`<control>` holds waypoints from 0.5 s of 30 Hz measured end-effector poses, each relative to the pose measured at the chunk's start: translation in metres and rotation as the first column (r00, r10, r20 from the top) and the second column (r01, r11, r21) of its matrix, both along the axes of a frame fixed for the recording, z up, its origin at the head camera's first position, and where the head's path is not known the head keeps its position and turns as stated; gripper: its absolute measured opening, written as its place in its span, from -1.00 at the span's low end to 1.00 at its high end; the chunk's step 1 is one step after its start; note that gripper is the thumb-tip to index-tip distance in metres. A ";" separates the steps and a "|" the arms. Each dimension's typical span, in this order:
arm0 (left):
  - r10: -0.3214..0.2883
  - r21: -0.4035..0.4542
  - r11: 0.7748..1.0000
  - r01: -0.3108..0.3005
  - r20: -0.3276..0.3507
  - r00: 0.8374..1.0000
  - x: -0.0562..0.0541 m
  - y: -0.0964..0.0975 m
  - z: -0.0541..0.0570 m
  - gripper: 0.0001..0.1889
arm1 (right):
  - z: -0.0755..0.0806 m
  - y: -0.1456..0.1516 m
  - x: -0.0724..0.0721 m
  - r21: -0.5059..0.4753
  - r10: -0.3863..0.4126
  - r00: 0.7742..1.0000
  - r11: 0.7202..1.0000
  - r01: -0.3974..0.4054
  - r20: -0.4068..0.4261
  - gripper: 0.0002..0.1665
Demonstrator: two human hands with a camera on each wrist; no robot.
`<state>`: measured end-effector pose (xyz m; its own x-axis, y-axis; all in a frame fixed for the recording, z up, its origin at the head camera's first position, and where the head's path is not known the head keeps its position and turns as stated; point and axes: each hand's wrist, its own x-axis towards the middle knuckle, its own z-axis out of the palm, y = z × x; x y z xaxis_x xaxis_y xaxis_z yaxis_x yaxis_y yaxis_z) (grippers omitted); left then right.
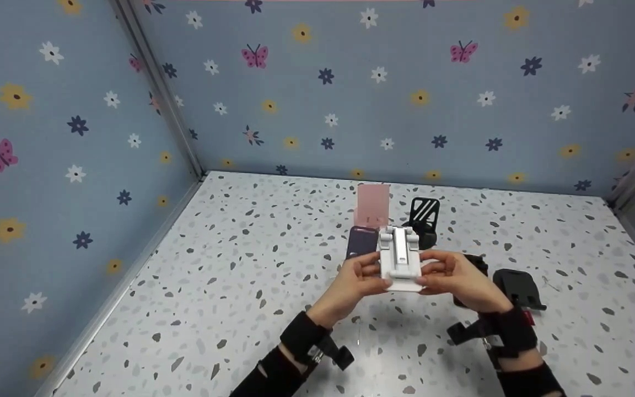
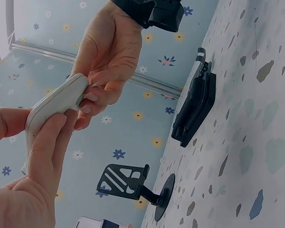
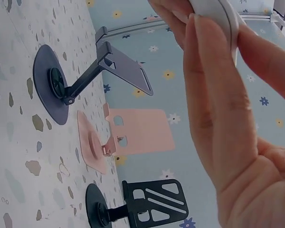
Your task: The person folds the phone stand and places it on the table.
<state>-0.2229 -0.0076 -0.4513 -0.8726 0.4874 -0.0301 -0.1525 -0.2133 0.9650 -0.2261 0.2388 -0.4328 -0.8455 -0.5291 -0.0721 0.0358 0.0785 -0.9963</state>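
Observation:
A white folded phone stand [image 1: 400,259] is held up above the table between both hands. My left hand [image 1: 353,281] pinches its left edge, with the thumb at the lower corner and the fingers behind. On the opposite edge my right hand [image 1: 463,281] pinches it in the same way. The left wrist view shows the white stand [image 2: 52,102] edge-on, thin and flat. Only part of the white stand [image 3: 216,19] appears at the top of the right wrist view, between thumb and fingers.
Beyond the hands stand a pink phone stand [image 1: 373,204], a purple one [image 1: 361,241] and a black slotted one [image 1: 425,212]. To the right lie a black folded stand [image 1: 518,288] and another dark item [image 1: 477,264], partly covered by the right hand. Patterned panels [image 1: 350,88] border the speckled table [image 1: 213,286].

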 end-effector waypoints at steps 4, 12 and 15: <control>-0.016 -0.005 1.000 0.016 -0.004 1.000 0.000 -0.001 0.000 -0.26 | -0.002 0.001 0.000 -0.002 0.008 1.000 1.000 -0.008 0.001 -0.48; -0.044 -0.121 0.992 0.035 -0.074 0.996 0.003 0.000 0.002 -0.31 | -0.007 0.006 0.001 -0.023 0.079 0.997 0.997 -0.078 0.026 -0.40; -0.045 -0.234 0.972 0.004 -0.167 0.985 0.004 0.000 0.004 -0.32 | -0.008 0.009 0.000 -0.038 0.091 0.995 0.995 -0.090 0.031 -0.40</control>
<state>-0.2186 -0.0076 -0.4469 -0.8625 0.5060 0.0031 0.0159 0.0209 0.9997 -0.2265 0.2475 -0.4407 -0.7915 -0.6062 -0.0781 0.0629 0.0464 -0.9969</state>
